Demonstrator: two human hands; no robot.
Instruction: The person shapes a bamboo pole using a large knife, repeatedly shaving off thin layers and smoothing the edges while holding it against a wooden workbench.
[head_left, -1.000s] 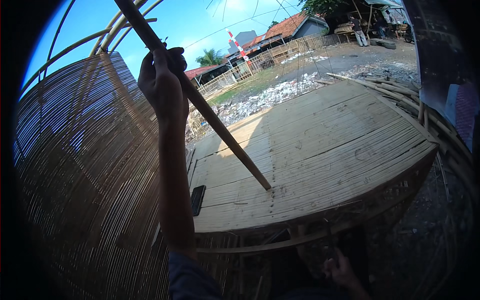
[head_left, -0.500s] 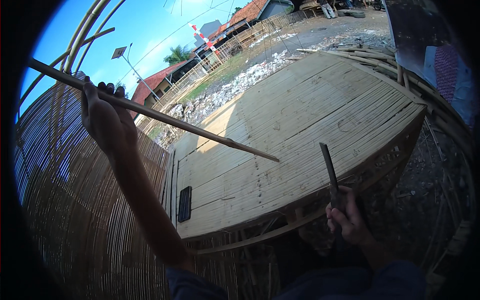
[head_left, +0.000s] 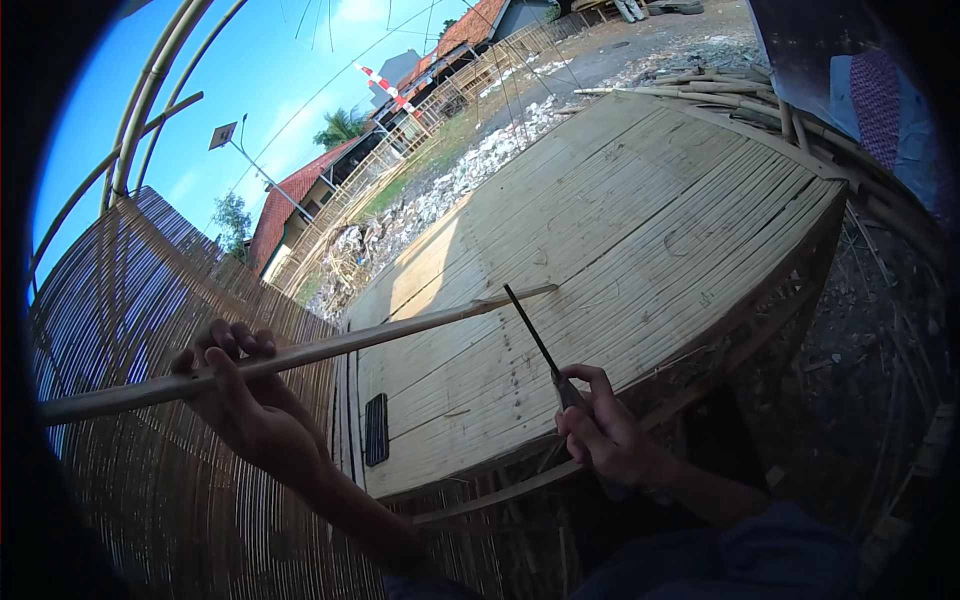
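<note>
My left hand (head_left: 255,400) grips a long bamboo pole (head_left: 390,332) toward its thicker end, fingers curled round it. The pole's thin tip lies over the slatted bamboo table (head_left: 660,220); I cannot tell whether it touches. My right hand (head_left: 610,430) is closed round the handle of a large knife (head_left: 537,335) with a long, narrow dark blade. The blade points up and to the left, its tip close beside the pole near the pole's thin end. The handle is partly hidden by my fingers.
A dark phone-like slab (head_left: 376,430) lies at the table's near left corner. A woven bamboo screen (head_left: 180,480) stands on the left. Bamboo poles (head_left: 730,92) are piled beyond the table's far right edge. Hanging cloth (head_left: 875,110) is at the upper right.
My left hand has come down, lowering the pole's thick end so the pole now slopes up toward its tip. My right hand has moved left with the knife, bringing the blade beside the pole.
</note>
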